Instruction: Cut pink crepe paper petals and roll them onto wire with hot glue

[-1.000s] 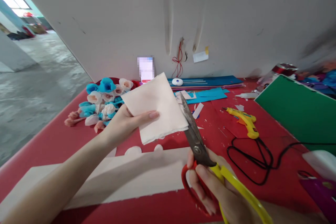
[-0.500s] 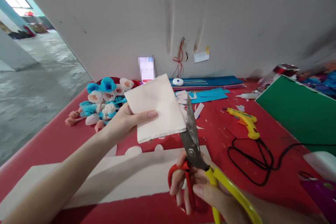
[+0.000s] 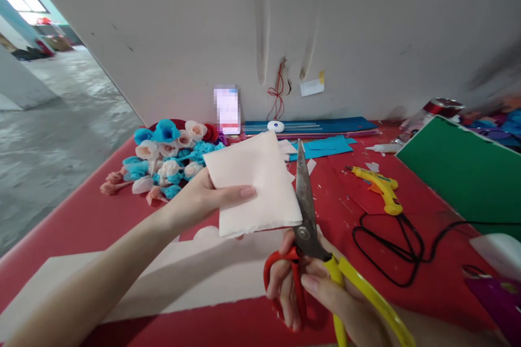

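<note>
paper flowers [image 3: 165, 165] lie on the red table [image 3: 73, 227]. the left hand [image 3: 214, 194] pinches a pale paper [image 3: 260, 173], thumb on top, above a long strip [image 3: 223, 282]. scissors [image 3: 305, 232] are at the paper's right edge, the right hand [image 3: 345, 309] gripping their handles. a yellow glue gun [image 3: 380, 187] lies further right.

No writing can be read; the phone screen [image 3: 228, 109] is pixelated into blocks.

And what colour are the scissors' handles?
One handle is red, the other handle yellow; best seen in the head view.
</note>
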Motion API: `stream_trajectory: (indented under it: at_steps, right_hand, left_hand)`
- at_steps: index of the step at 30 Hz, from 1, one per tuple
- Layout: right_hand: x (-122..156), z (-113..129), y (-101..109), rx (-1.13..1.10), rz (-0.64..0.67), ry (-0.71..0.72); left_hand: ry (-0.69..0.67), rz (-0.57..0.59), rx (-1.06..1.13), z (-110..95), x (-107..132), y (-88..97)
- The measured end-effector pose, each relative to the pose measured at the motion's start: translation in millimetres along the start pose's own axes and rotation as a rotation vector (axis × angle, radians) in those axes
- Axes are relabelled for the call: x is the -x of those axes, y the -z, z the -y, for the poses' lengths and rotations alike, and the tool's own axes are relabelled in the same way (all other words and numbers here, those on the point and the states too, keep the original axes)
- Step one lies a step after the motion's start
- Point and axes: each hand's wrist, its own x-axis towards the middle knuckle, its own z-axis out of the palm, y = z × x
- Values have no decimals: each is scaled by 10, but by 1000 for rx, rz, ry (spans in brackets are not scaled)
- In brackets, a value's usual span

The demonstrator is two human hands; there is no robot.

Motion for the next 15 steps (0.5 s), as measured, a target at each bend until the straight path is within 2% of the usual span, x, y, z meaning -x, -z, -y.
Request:
stream_trajectory:
  at_steps: [3, 7, 11, 15]
  right_hand:
    - [-21, 36, -35, 35, -54, -40]
    - [-2, 60, -85, 58, -171, 38]
    - [16, -2, -58, 37, -124, 70]
    - [11, -60, -8, 12, -109, 46]
  left_hand:
    - [28, -44, -31, -29, 29, -52]
    - [29, -74, -23, -22, 34, -81]
    - [3, -56, -33, 70, -8, -4]
    - [41, 3, -57, 119, -26, 58]
